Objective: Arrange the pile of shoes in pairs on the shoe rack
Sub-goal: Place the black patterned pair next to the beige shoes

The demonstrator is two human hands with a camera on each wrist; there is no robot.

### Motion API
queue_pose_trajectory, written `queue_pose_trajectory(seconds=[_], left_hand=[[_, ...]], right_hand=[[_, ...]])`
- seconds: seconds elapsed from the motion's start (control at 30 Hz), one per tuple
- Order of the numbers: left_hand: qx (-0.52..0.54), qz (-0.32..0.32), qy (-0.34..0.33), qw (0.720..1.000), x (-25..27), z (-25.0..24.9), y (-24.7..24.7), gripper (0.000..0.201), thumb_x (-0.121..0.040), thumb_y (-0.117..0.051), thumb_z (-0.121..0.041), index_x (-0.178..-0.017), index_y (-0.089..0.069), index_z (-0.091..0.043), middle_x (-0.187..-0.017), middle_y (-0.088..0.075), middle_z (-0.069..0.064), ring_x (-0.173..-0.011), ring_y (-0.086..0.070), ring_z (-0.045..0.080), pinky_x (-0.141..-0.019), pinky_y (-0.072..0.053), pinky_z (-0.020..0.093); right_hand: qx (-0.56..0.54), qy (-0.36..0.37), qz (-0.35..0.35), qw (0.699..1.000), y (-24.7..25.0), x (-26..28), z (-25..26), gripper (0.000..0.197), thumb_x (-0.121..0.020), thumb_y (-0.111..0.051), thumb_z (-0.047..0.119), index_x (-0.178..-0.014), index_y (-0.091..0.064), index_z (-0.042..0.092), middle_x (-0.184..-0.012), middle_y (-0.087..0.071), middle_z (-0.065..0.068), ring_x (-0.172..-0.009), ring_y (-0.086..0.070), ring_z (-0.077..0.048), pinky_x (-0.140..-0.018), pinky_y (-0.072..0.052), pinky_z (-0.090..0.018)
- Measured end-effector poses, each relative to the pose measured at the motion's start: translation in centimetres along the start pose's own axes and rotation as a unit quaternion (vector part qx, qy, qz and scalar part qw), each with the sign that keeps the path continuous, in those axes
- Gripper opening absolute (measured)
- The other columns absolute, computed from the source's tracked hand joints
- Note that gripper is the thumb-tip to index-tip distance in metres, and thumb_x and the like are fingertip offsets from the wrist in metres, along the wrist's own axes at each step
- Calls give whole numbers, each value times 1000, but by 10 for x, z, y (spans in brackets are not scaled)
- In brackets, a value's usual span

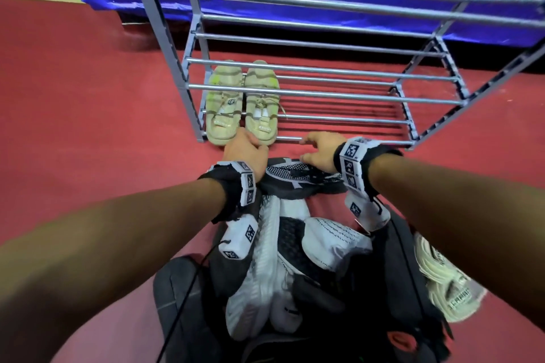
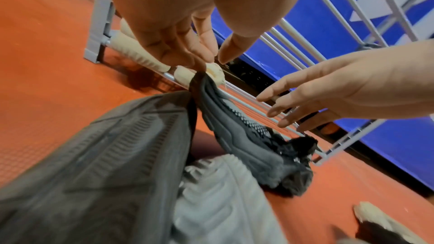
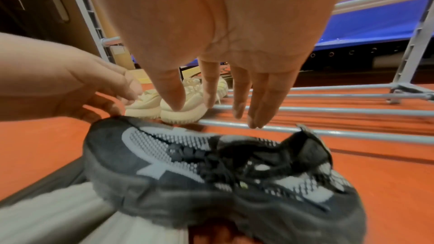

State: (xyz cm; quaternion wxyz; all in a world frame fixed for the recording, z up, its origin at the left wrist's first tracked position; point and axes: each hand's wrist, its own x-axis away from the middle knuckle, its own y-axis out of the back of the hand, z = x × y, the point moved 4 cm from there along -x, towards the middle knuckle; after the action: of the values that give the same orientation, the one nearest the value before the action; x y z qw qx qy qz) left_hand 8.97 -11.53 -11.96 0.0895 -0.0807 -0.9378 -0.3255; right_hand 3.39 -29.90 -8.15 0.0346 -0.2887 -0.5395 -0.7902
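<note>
So, quick rundown:
hands: left hand point(image 1: 246, 152) loosely curled at the cream sneakers' point(image 1: 241, 106) heels, right hand point(image 1: 320, 150) spread, empty
black sneaker point(image 3: 211, 166): floor, beside shoe rack point(image 1: 324, 94)
risk: bumping the cream pair crooked

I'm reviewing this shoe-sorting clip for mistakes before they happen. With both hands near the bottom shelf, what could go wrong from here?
The left hand is at the heels of the cream pair on the bottom shelf; a nudge could push it out of line.

The black mesh shoe lies sideways under the open right hand; its mate isn't clearly visible in the pile, so a mismatch is possible.
</note>
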Motion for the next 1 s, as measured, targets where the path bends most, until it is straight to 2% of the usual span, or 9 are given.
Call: queue_pose_trajectory(seconds=[0.2,0.3,0.37,0.43,0.5,0.63,0.73,0.9,1.0], left_hand=[[-24,36,-10,999,12,6,10,12,-84,-60,-23,-96,-57,-20,-85,-63,-2,-88,-64,25,-75,-47,30],[3,52,48,997,14,18,20,39,-94,-50,-40,-122,-59,-15,-111,-62,3,-109,-58,25,-90,-41,31],[11,97,81,992,12,32,24,40,-101,-44,-26,-135,-54,-5,-133,-57,14,-123,-54,30,-101,-40,35],[-17,126,115,985,14,50,26,32,-101,-45,-12,-129,-57,-3,-127,-59,17,-112,-55,29,-90,-43,32],[-32,159,113,980,29,54,26,23,-88,-60,-20,-110,-62,-11,-101,-64,10,-96,-54,25,-75,-45,30],[-53,209,123,969,43,68,23,83,-63,-83,-41,-135,-49,-19,-129,-56,3,-117,-58,26,-99,-49,35],[-46,223,131,965,49,69,20,125,-37,-91,-51,-145,-37,-19,-144,-51,6,-128,-53,26,-106,-47,41],[-91,180,133,970,47,66,17,103,-62,-91,-29,-148,-35,-16,-141,-54,7,-123,-56,27,-101,-49,34],[-11,208,155,966,43,61,18,82,-72,-80,-11,-143,-41,-11,-134,-58,9,-111,-62,28,-96,-54,39]], right_hand=[[16,26,38,999,-13,17,2,72,-86,-70,47,-149,-38,31,-141,-55,-6,-123,-56,-29,-103,-47,-36],[-11,36,19,999,-9,27,3,67,-86,-71,46,-146,-44,32,-140,-56,-4,-123,-57,-26,-104,-47,-35],[-38,37,12,999,-14,32,5,66,-84,-73,44,-143,-47,33,-138,-58,-2,-120,-58,-24,-101,-48,-33],[-27,52,18,998,-22,35,10,67,-83,-75,40,-143,-47,31,-135,-58,-4,-117,-59,-25,-98,-48,-33],[10,64,26,998,-28,38,12,69,-82,-74,39,-144,-44,30,-132,-56,-6,-116,-58,-28,-96,-49,-36],[63,82,29,994,-39,42,21,73,-83,-71,41,-147,-38,33,-129,-52,-8,-117,-55,-31,-94,-46,-37],[79,90,29,992,-49,42,21,81,-80,-73,42,-150,-35,33,-133,-49,-9,-122,-51,-32,-102,-44,-40],[121,106,22,987,-54,36,22,80,-81,-72,42,-151,-31,45,-140,-41,-8,-127,-42,-32,-106,-41,-48],[112,107,11,988,-48,31,23,85,-77,-75,43,-148,-29,44,-138,-44,-9,-125,-44,-34,-102,-44,-50]])
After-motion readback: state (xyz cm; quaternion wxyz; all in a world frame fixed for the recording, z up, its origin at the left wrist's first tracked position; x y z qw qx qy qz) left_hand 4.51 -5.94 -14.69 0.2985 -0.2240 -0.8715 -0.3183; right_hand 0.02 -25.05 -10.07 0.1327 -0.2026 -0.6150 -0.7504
